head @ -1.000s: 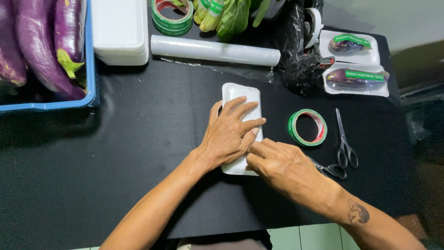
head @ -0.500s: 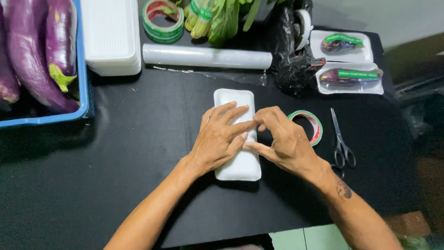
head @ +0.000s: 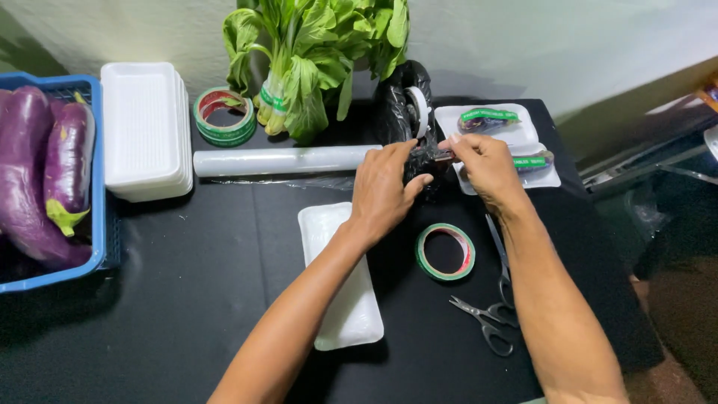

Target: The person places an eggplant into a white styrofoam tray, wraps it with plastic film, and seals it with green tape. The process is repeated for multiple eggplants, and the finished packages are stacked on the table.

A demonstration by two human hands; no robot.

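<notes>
Black tabletop (head: 187, 299) under me: nearest, scissors (head: 490, 318), wrapped white tray (head: 340, 299), then green tape ring (head: 446, 252). Farther back, my left hand (head: 385, 191) and right hand (head: 482, 164) pinch the black tape dispenser (head: 411, 97), beside leafy greens (head: 321, 52).

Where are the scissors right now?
In the head view, the scissors lie on the black table, right of the tape roll, partly under the right forearm.
</notes>
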